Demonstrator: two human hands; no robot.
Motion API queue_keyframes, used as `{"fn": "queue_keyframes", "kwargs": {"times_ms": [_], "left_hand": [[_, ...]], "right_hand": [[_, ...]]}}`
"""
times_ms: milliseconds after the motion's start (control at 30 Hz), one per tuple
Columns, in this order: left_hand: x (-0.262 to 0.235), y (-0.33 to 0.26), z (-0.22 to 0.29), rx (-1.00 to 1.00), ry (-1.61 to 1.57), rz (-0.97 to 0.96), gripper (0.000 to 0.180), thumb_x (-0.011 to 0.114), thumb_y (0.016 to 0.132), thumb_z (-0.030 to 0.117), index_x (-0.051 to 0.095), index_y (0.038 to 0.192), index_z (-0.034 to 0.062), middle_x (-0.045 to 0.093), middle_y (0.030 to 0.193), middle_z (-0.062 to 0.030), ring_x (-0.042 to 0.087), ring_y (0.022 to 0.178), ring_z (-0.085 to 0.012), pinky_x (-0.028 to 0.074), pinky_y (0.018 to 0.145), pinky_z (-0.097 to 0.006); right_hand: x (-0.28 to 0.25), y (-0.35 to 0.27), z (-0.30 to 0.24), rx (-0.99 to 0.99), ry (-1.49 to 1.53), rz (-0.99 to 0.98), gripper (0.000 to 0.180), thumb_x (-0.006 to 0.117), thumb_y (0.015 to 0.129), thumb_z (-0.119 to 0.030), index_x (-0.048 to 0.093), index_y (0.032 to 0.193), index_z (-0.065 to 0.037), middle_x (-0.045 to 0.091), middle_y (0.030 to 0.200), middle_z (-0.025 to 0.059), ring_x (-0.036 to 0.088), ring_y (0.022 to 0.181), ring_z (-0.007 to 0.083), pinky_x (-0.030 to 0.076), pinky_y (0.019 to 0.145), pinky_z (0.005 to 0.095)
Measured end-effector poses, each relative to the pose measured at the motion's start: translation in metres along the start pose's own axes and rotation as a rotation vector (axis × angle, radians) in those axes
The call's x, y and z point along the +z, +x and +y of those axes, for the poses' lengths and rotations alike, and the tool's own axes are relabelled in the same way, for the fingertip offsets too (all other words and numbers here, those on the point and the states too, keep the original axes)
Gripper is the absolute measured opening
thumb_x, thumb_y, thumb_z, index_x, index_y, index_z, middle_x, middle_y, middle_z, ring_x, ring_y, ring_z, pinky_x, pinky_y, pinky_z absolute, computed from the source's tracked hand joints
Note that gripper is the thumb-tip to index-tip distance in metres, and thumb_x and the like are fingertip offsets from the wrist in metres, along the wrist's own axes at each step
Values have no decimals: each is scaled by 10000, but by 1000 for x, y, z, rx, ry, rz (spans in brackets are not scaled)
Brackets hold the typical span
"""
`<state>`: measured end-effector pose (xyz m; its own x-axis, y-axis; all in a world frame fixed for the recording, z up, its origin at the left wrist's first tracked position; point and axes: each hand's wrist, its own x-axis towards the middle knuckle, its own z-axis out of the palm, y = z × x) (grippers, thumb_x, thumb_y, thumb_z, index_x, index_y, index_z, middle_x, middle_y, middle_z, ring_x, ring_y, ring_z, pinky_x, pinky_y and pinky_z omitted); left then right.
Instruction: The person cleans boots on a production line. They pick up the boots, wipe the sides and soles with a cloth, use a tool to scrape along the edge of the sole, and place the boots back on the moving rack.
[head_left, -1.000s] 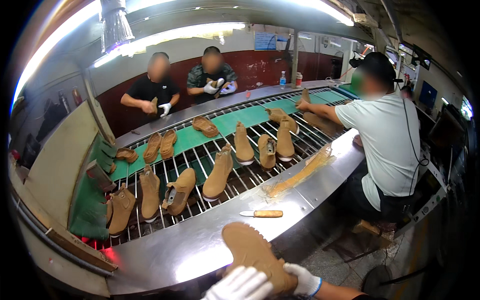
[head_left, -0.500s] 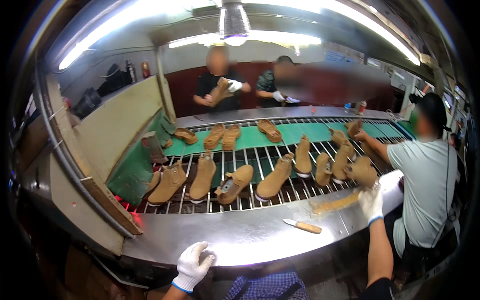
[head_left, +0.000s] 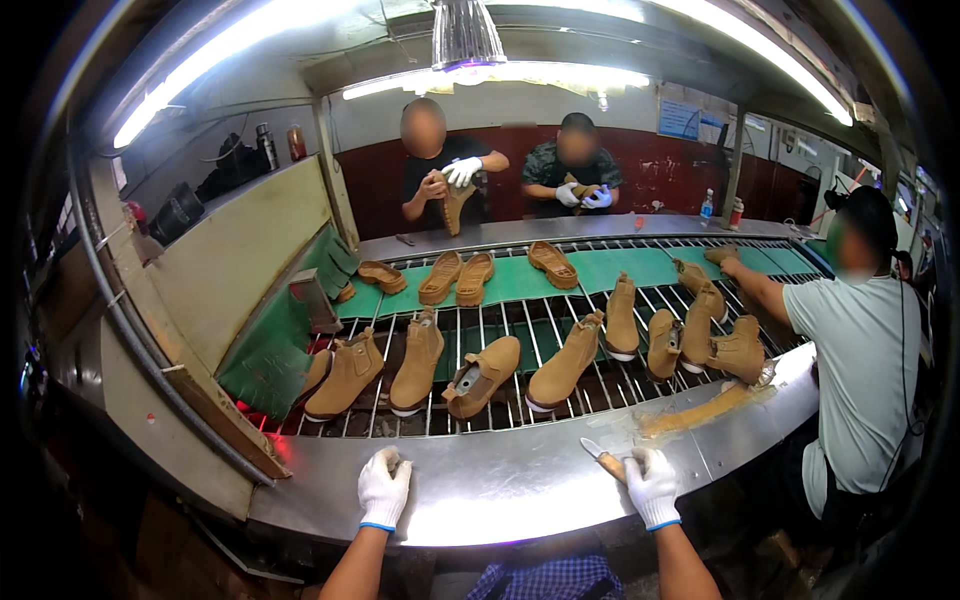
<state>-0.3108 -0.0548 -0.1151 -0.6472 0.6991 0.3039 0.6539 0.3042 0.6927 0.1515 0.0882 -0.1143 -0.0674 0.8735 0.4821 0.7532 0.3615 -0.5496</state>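
Both my hands wear white knit gloves with blue cuffs. My left hand [head_left: 384, 490] is at the front edge of the metal table [head_left: 500, 480], its fingers curled in and no object showing in them. Farther right, my right hand [head_left: 652, 486] closes on the wooden handle of a short knife [head_left: 610, 464], whose blade points away to the left. Beyond my hands, tan boots lie on the bar rack: a tilted one [head_left: 738, 348] at the right, one on its side [head_left: 482, 376], and upright ones [head_left: 568, 362] between and to the left.
Tan soles [head_left: 475, 278] lie on the green belt [head_left: 510, 292] behind the boots. A yellowish smear [head_left: 695, 412] marks the table at the right. One co-worker [head_left: 860, 350] reaches over the rack at right; two others across handle footwear. A panel [head_left: 240, 260] bounds the left.
My right hand has left the boot at the right and come down to the knife, which has turned. My left hand has moved forward over the table edge, fingers curling. The view has shifted slightly.
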Motion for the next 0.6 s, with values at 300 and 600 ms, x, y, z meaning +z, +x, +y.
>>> {"fn": "queue_keyframes", "kwargs": {"times_ms": [300, 600], "left_hand": [[47, 51, 3, -41, -154, 14, 394, 762, 955, 220, 701, 1277, -1, 784, 1170, -176, 763, 1062, -283, 588, 970, -392], [65, 94, 8, -123, -263, 11, 387, 729, 1000, 236, 692, 1312, 10, 776, 1242, -178, 755, 1130, -283, 575, 1014, -396]], "right_hand": [[3, 0, -4, -10, -58, 11, 207, 771, 921, -177, 767, 1089, -55, 763, 999, 148, 752, 848, 315, 599, 794, 412], [10, -2, 2, 18, 56, 13, 206, 760, 943, -153, 761, 1105, -26, 767, 1032, 156, 754, 891, 298, 596, 825, 399]]}}
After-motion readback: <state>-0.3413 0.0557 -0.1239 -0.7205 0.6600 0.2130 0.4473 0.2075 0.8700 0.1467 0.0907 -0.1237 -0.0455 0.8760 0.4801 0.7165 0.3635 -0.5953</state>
